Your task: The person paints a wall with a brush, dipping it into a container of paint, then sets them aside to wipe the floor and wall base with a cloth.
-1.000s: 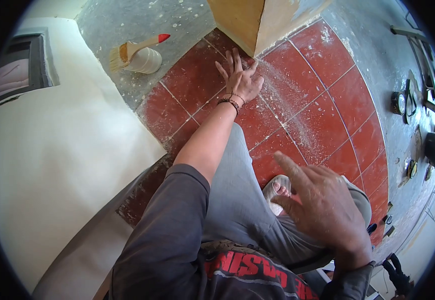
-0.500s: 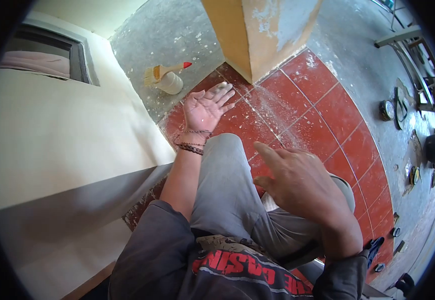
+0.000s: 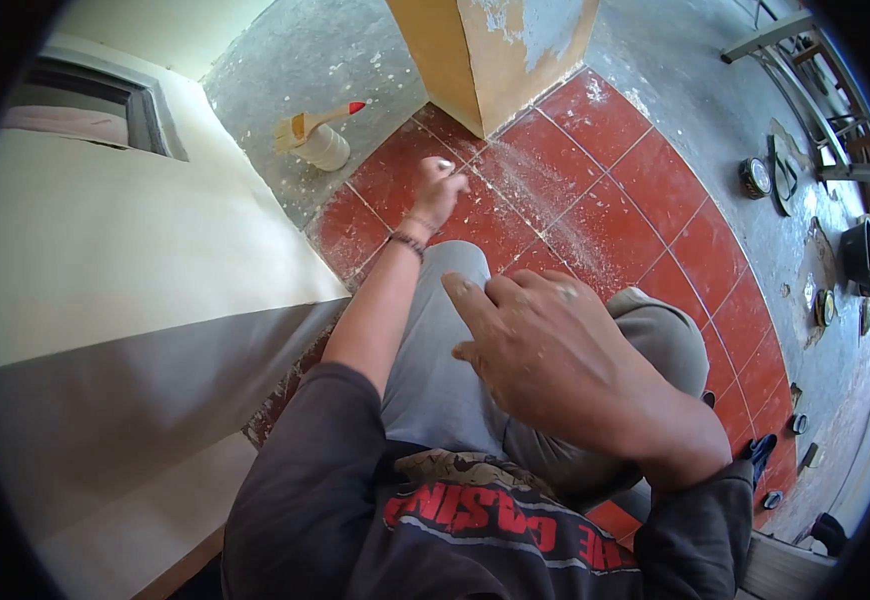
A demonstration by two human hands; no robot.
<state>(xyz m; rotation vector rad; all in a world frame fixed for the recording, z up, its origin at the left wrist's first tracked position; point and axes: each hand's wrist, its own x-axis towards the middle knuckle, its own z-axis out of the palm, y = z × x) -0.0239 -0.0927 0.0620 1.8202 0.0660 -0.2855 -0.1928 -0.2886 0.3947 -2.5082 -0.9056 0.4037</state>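
My left hand (image 3: 437, 192) is held over the red tiles beyond my knee, fingers curled into a loose fist. A whitish smear shows on its fingers, and no object can be made out in it. Nearer to me, my right hand (image 3: 545, 345) hovers above my lap, back side up. Its index finger points forward, the thumb stands apart, and nothing shows in its grasp. Past my left hand, a paintbrush (image 3: 303, 126) with a red-tipped handle rests across the top of a white cup (image 3: 325, 149).
A pillar (image 3: 475, 70) with peeling paint rises ahead. White dust is scattered over the red tiles (image 3: 625, 220). A cream wall (image 3: 135, 240) stands close on my left. To the right are a metal-legged bench (image 3: 790, 90), a sandal (image 3: 784, 175), a round tin (image 3: 755, 178) and a black bucket (image 3: 860, 256).
My left hand has gone from open, palm up, to curled fingers. The right hand has shifted left, with its fingers more bent. The view has moved slightly.
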